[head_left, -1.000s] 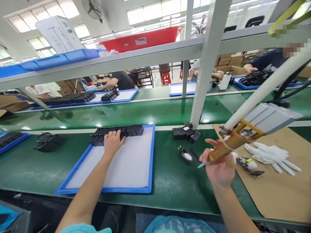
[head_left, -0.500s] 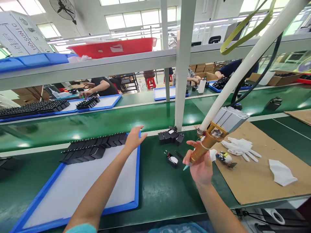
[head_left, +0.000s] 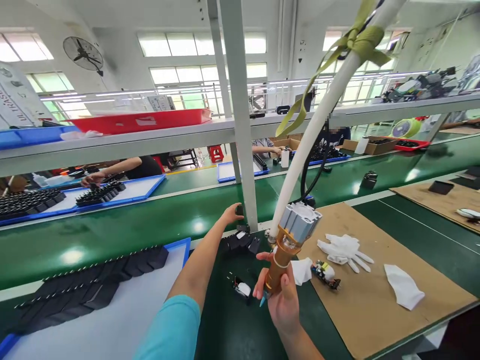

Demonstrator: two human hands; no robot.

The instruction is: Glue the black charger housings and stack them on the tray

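My left hand [head_left: 230, 215] reaches to the base of the white post, fingers closed on a small black case [head_left: 239, 210]. Just below it lies a cluster of black cases [head_left: 242, 241]. My right hand [head_left: 279, 295] is wrapped round a gold cylindrical tool [head_left: 279, 262] that has a grey metal block [head_left: 300, 220] on its upper end. A light blue tip [head_left: 263, 300] pokes out beneath my fingers. To the left of that hand an uncovered black plug case [head_left: 240, 288] shows a white part inside and two pins.
A blue-rimmed tray [head_left: 183, 247] with rows of black cases [head_left: 105, 280] lies left. On the right, cardboard [head_left: 360, 310] bears white gloves [head_left: 345, 250], a circuit assembly [head_left: 325, 275] and white cloth [head_left: 403, 286]. A white slanted pole [head_left: 311, 135] and upright post [head_left: 243, 115] stand ahead; co-workers sit beyond.
My left hand has gone from above the tray's far right corner to the black cases by the post, and has closed on one. My view has turned right; the right hand keeps the tool.
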